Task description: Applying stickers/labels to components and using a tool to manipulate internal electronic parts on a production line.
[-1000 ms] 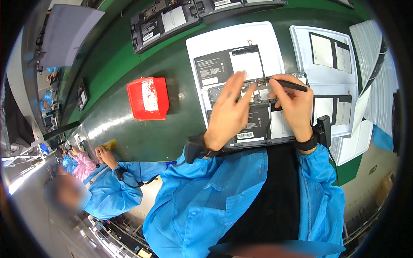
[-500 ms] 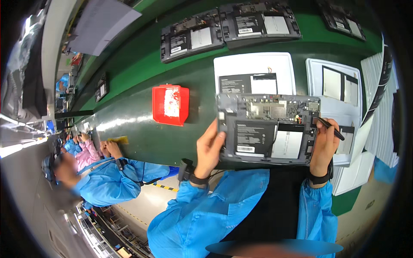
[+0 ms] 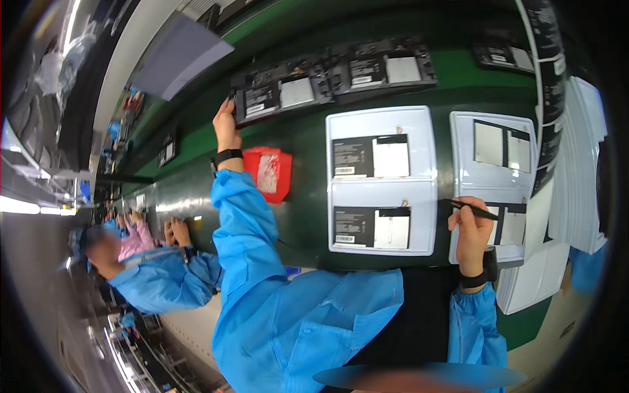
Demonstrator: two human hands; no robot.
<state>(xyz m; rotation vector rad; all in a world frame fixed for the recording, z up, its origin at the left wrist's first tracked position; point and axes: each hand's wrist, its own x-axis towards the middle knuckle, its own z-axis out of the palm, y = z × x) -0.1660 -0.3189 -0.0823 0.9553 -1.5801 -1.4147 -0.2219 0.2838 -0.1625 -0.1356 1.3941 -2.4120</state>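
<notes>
My left hand (image 3: pixel 227 126) reaches far forward. Its fingers grip the left end of an opened tablet (image 3: pixel 261 105), a dark housing with a black and a silver-white battery section. My right hand (image 3: pixel 470 232) is closed on a slim black tweezer-like tool (image 3: pixel 481 211), whose thin end points left. Left of that hand lies a white two-section tray (image 3: pixel 383 187), holding an upper battery pack (image 3: pixel 354 157) and a lower battery pack (image 3: pixel 354 226). Beneath and beyond the right hand is another white tray (image 3: pixel 462 131) with batteries.
Another opened tablet (image 3: pixel 383 71) adjoins the gripped one, and a further one (image 3: pixel 504 57) lies at the far right. A red bin (image 3: pixel 280 173) sits below my left forearm. Stacked white trays (image 3: pixel 576 170) rise at right. A co-worker in blue (image 3: pixel 160 278) works at the left.
The tablet held over the white tray has left that spot, uncovering the lower battery pack. My left hand has moved forward and left to the tablet row. My right hand has shifted slightly left and down.
</notes>
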